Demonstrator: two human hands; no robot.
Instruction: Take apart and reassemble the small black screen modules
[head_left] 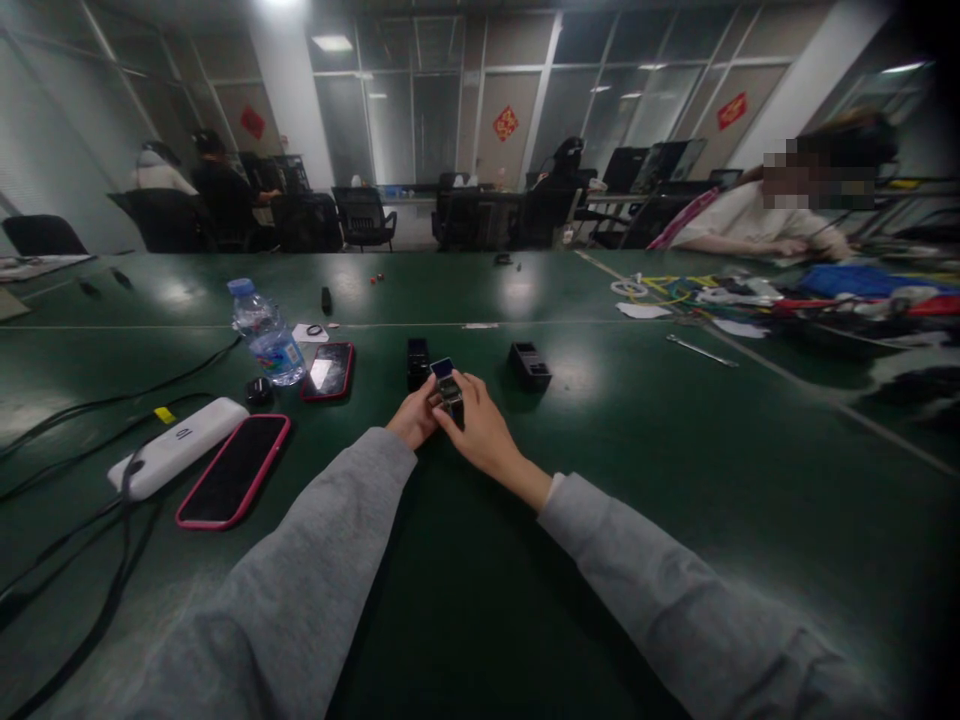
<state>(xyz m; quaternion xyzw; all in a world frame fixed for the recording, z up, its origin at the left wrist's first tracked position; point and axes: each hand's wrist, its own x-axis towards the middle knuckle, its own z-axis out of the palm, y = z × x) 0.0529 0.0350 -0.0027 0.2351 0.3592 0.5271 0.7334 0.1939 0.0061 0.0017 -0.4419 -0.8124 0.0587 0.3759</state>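
Both of my hands meet over the middle of the green table (480, 560), around a small electronic module with a dark bluish screen (442, 368). My left hand (414, 415) grips it from the left side, fingers curled. From the right, my right hand (480, 425) has its thumb and fingers closed on the module's body; they hide part of it. Just behind my left hand stands a black case (418, 362). A second black case (529, 366), with openings in its upper face, rests to the right, apart from my hands.
Left of my arms lie a red-edged phone (236, 470), a white power bank (180, 447), black cables (124, 560), another phone (328, 371) and a water bottle (270, 340). At right are a wrench (702, 350) and a heap of cables (750, 290). A person (757, 225) sits beyond.
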